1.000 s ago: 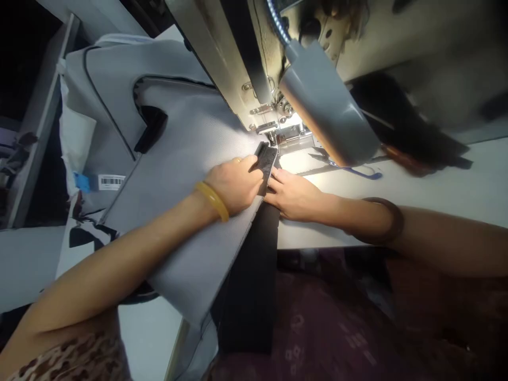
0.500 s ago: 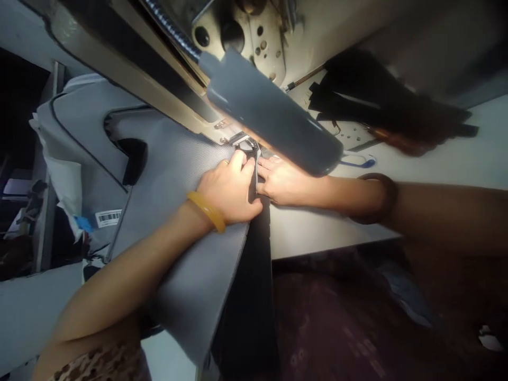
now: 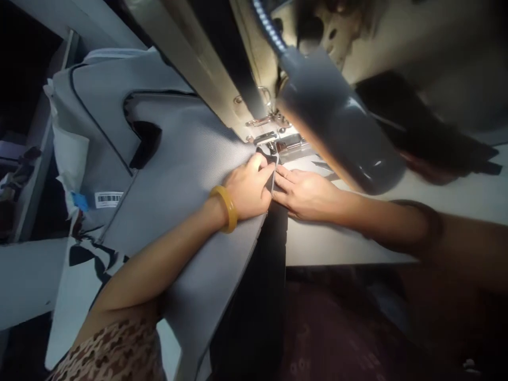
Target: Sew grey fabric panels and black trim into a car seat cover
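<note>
Beneath the sewing machine's presser foot (image 3: 271, 147) runs the edge of a large grey fabric piece (image 3: 190, 143), with a black strip (image 3: 257, 286) along that edge. My left hand (image 3: 252, 185), a yellow bangle (image 3: 224, 208) at its wrist, is closed on the fabric edge just in front of the foot, thumb and fingers bent. From the other side, my right hand (image 3: 304, 191) lies low over the white table, its fingers stretched out against the same edge. Its fingertips touch the strip; nothing shows inside that hand.
A grey lamp (image 3: 341, 121) on a flexible neck hangs over my right forearm. Dark strips (image 3: 428, 127) lie at the right behind it. The machine arm (image 3: 206, 63) slopes across the top. A barcode label (image 3: 108, 199) shows on the left, beside folded fabric.
The view has shifted, so the hands, machine and fabric sit further right. The lamp shows more to the right, baring a metal plate beside the foot. Both hands stay at the fabric edge.
</note>
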Available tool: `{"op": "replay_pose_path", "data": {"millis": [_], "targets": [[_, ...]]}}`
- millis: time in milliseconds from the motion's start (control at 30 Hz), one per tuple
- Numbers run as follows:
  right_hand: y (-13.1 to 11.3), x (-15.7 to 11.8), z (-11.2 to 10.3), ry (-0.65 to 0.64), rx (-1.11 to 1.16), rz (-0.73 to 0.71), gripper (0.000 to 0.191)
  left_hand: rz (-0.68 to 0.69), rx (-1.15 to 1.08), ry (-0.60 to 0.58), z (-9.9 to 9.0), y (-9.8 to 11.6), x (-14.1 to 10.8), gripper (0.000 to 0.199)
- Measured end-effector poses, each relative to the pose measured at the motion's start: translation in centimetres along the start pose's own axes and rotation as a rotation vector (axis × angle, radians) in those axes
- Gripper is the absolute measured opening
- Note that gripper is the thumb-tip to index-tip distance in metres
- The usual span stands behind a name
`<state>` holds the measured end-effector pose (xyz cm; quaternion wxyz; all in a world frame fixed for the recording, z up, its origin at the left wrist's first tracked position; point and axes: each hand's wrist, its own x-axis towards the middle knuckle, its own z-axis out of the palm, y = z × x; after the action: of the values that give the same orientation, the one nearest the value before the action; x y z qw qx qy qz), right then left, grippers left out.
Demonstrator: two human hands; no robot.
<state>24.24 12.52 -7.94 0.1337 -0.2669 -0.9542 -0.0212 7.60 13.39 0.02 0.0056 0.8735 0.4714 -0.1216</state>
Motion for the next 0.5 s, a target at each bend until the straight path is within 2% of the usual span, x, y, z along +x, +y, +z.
{"op": "replay_pose_path", "data": {"millis": [267, 500], "targets": [[0.3, 0.1, -0.6, -0.036, -0.006, -0.047, 0.041, -0.04, -0.168, 0.044, 1.1, 0.4, 0.1, 0.044], [0.0, 0.0, -0.9, -0.013, -0.05, -0.019, 0.038, 0.09, -0.203, 0.088, 1.7, -1.4, -0.5, 0.046]]}}
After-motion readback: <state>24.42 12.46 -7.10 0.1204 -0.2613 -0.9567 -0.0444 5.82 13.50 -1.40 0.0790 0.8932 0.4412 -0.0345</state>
